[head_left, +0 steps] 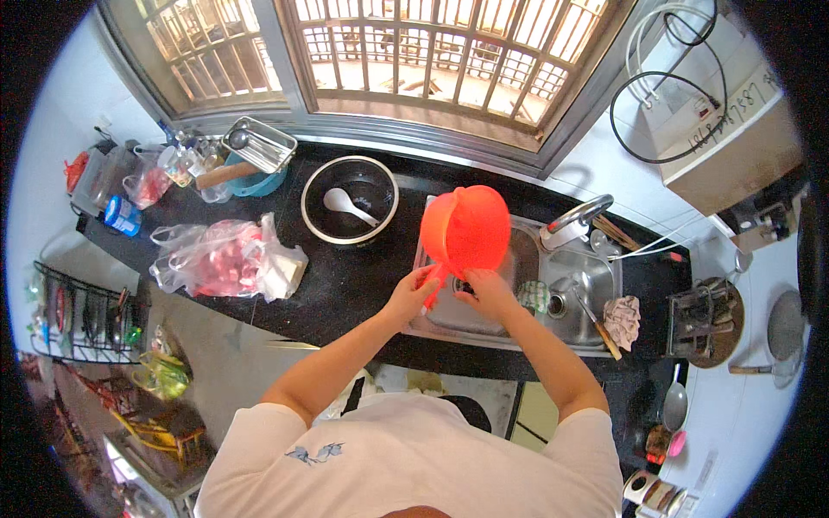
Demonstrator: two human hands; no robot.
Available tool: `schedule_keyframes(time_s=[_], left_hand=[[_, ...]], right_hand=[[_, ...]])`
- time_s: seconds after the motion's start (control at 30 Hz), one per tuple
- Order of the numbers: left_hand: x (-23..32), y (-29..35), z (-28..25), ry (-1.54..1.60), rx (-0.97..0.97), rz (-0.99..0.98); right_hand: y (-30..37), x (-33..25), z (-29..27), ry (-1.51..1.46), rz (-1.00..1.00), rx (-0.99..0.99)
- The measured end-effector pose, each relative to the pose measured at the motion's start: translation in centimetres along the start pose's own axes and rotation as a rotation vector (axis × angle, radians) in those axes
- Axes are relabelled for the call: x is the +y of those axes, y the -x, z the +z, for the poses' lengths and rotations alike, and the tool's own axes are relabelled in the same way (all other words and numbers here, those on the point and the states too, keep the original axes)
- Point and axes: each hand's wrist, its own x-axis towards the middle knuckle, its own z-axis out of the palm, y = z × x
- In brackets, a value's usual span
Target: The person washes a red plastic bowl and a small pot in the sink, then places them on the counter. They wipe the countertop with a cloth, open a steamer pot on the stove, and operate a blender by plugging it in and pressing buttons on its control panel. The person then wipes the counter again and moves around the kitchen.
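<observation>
Over the left basin of the steel sink [527, 226] I hold up a bright red, bowl-shaped plastic thing [466, 229] with a narrow, handle-like tail; its exact kind is unclear. My left hand [411, 296] is closed round the tail. At its lower edge, my right hand [489, 296] has curled fingers against it, partly hidden by the red bulge. A green-and-white checked cloth [534, 296] lies by the divider between the basins, near my right hand. In the right basin a wooden-handled tool [598, 325] leans over the front rim.
Left of the sink stands a black bowl [326, 223] with a white spoon [350, 205]. Clear plastic bags [226, 255] lie farther left, before a metal tray [259, 145] and a blue basin [259, 184]. The faucet [579, 220] and a crumpled cloth [622, 321] are at right.
</observation>
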Motion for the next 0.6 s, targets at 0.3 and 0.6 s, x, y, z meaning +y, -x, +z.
schedule_keyframes(time_s=[0.3, 0.6], left_hand=[[-3.7, -3.0, 0.1, -0.172, 0.212, -0.027], [-2.0, 0.8, 4.6, -0.174, -0.052, -0.141]], right_hand=[[-1.0, 8.9, 5.7, -0.421, 0.292, 0.404], [-7.1, 5.0, 11.5, -1.829, 0.862, 0.398]])
